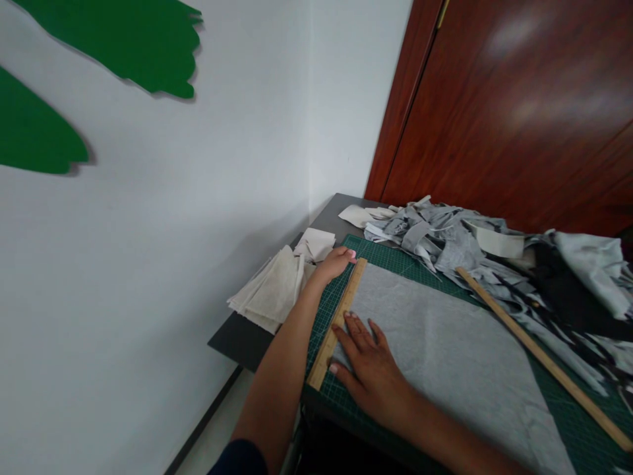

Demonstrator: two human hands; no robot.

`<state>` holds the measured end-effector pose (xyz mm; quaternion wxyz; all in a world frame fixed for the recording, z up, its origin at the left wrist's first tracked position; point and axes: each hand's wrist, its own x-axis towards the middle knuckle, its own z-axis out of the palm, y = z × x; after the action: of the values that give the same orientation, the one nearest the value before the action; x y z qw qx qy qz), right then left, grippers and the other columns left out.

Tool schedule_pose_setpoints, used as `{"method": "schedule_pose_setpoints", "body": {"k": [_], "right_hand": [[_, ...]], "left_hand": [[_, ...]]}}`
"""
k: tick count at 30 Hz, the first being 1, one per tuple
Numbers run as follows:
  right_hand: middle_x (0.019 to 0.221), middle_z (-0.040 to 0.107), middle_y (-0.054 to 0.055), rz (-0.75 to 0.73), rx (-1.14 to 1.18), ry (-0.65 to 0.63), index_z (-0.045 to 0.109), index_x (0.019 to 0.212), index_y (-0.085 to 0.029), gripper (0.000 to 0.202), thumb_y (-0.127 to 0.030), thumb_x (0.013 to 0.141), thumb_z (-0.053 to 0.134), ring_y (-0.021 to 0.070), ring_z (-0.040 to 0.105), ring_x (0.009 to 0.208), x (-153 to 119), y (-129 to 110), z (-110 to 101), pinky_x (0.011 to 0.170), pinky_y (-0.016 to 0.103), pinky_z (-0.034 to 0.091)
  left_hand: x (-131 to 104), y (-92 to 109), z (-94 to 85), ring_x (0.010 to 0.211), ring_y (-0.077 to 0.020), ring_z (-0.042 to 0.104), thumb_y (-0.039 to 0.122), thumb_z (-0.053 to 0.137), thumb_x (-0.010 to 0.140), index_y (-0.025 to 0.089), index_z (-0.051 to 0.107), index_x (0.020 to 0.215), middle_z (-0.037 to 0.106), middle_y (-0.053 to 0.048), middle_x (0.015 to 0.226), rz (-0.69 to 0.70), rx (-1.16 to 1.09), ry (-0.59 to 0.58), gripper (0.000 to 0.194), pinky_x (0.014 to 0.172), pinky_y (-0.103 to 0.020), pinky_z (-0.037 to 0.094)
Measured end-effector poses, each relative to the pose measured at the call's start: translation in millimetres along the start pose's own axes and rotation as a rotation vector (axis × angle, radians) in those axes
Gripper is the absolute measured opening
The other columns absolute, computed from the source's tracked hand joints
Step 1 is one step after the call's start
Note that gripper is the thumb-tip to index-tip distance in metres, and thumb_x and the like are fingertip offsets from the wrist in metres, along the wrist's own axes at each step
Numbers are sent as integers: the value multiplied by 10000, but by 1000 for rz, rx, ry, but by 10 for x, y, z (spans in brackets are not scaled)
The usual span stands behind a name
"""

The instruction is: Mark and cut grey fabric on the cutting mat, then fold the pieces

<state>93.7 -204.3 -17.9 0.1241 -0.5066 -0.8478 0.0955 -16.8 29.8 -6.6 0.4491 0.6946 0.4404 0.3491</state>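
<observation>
My left hand (334,264) is closed at the far end of a wooden ruler (354,284), just left of its tip. Something small and pinkish shows at its fingertips, too small to name. My right hand (370,366) lies flat with fingers spread, its fingertips on the ruler and the palm side over a grey cloth (435,336). The ruler runs along the cloth's left edge. Beneath both is a green gridded cutting mat (324,323).
Folded cream cloth pieces (271,284) lie at the table's left edge, by the white wall. Grey fabric scraps (445,231) are heaped at the back, before a wooden door (514,99). A long wooden stick (544,359) lies across the right side. Dark scissors-like handles (583,343) show among scraps.
</observation>
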Motion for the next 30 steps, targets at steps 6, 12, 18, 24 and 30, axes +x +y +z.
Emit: {"method": "schedule_pose_setpoints", "body": {"k": [6, 12, 18, 24, 30], "right_hand": [[1647, 281, 173, 9, 18, -10, 385, 1551, -199, 642, -457, 980, 522, 313, 237, 1534, -1, 9, -4, 1222, 601, 170], [1650, 271, 176, 3, 8, -14, 398, 1543, -196, 624, -467, 990, 497, 311, 233, 1535, -10, 30, -5, 1221, 591, 151], [1641, 295, 192, -3, -4, -20, 409, 1530, -181, 619, -473, 990, 489, 318, 234, 1534, -23, 49, -24, 1215, 594, 149], [1645, 285, 201, 4, -17, -21, 385, 1538, -180, 635, -484, 988, 479, 324, 245, 1531, -44, 64, -24, 1210, 589, 136], [1638, 310, 193, -2, -27, -8, 387, 1531, -188, 627, -472, 980, 482, 319, 253, 1528, -53, 68, -17, 1205, 583, 146]], "left_hand": [[-20, 25, -4, 946, -221, 647, 358, 458, 947, 174, 625, 821, 748, -87, 987, 20, 59, -4, 278, 869, -317, 472], [4, 11, 22, 950, -226, 645, 347, 440, 950, 167, 622, 846, 745, -91, 996, 22, 74, -9, 276, 851, -318, 477], [2, 24, 41, 944, -225, 645, 331, 442, 955, 152, 609, 871, 735, -105, 1003, 16, 70, -28, 258, 845, -324, 470], [40, -13, 68, 954, -222, 623, 342, 443, 969, 136, 620, 906, 723, -118, 1031, 0, 51, -45, 279, 880, -340, 459], [49, -27, 52, 941, -205, 600, 347, 430, 973, 143, 621, 895, 718, -103, 1036, 47, 78, -73, 290, 891, -328, 453]]}}
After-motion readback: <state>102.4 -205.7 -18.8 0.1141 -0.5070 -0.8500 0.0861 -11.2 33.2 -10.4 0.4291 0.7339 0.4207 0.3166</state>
